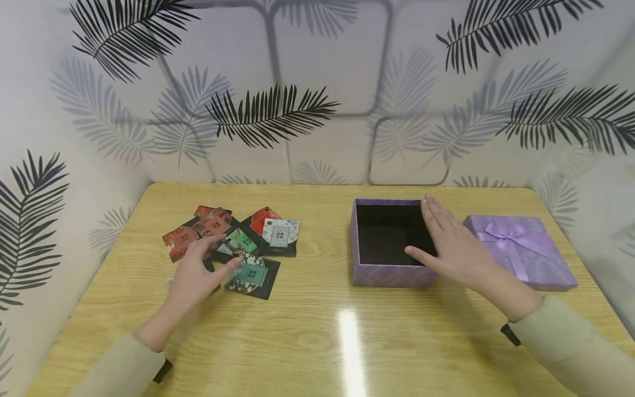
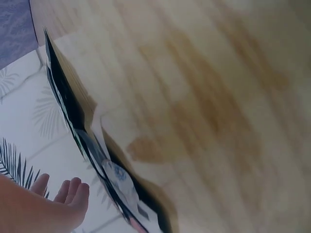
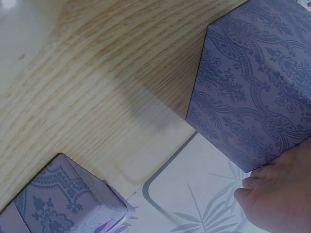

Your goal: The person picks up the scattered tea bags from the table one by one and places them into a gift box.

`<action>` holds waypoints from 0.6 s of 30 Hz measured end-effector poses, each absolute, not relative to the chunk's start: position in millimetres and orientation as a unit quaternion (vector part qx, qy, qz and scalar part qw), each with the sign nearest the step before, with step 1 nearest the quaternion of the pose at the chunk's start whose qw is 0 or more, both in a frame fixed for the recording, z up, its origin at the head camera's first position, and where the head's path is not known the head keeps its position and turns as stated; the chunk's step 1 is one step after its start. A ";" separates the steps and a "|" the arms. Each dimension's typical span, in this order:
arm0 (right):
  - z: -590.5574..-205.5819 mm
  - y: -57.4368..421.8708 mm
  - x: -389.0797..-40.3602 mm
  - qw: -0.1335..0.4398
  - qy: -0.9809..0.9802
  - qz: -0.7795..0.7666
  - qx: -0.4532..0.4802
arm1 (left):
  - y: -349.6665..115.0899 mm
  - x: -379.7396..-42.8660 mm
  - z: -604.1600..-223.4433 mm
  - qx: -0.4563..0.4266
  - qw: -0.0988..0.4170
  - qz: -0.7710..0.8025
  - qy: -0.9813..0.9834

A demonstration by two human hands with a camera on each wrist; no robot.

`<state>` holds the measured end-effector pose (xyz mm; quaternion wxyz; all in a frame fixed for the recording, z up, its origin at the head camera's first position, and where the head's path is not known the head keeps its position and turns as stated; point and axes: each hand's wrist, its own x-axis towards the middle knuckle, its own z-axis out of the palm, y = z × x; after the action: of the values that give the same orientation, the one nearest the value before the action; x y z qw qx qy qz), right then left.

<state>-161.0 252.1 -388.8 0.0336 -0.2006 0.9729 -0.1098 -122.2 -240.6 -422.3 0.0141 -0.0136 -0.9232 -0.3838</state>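
My left hand (image 1: 190, 278) hovers at a pile of flat square packets with thumb and fingers spread apart, nothing gripped between them. Its thumb tip overlaps a dark packet with a teal label (image 1: 255, 274); the fingers reach toward one with a green label (image 1: 241, 240). In the left wrist view, the packets (image 2: 73, 109) appear edge-on beside the hand (image 2: 60, 206). My right hand (image 1: 456, 251) rests on the right rim of an open purple box (image 1: 392, 277), fingers straight. The right wrist view shows its fingertips at the top edge of the box's patterned side (image 3: 252, 87).
The purple lid (image 1: 543, 262) with a ribbon bow lies right of the box, behind my right forearm. Red packets (image 1: 213, 225) and a white-and-black packet (image 1: 279, 234) are in the pile. A leaf-patterned curtain (image 1: 317, 149) stands along the table's (image 1: 317, 342) far edge.
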 end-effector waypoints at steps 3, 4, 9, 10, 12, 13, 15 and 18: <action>-389.4 251.9 -161.5 0.026 0.972 -0.108 -0.206 | -239.4 -121.7 -422.5 0.008 -0.005 -0.416 -0.909; -389.8 251.9 -161.6 0.025 0.972 -0.108 -0.207 | -239.3 -121.4 -422.8 0.015 -0.012 -0.425 -0.905; -390.1 251.8 -161.6 0.026 0.972 -0.107 -0.208 | -239.9 -120.2 -426.1 0.050 -0.050 -0.441 -0.895; -389.9 251.7 -161.6 0.027 0.972 -0.107 -0.208 | -240.1 -120.0 -427.0 0.051 -0.055 -0.447 -0.892; -389.5 251.6 -161.2 0.028 0.972 -0.106 -0.207 | -240.6 -119.9 -429.9 0.051 -0.064 -0.455 -0.887; -389.3 251.7 -160.9 0.029 0.972 -0.107 -0.207 | -240.8 -120.2 -431.5 0.048 -0.066 -0.460 -0.884; -389.5 251.7 -160.7 0.030 0.972 -0.109 -0.206 | -240.9 -121.6 -434.8 0.042 -0.071 -0.464 -0.882; -390.4 252.1 -160.5 0.031 0.972 -0.112 -0.203 | -241.1 -124.8 -439.5 0.040 -0.076 -0.461 -0.883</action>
<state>-160.5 252.1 -390.4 0.0309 -0.2029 0.9723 -0.1120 -124.8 -241.1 -439.5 -0.0757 0.0396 -0.8833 -0.4609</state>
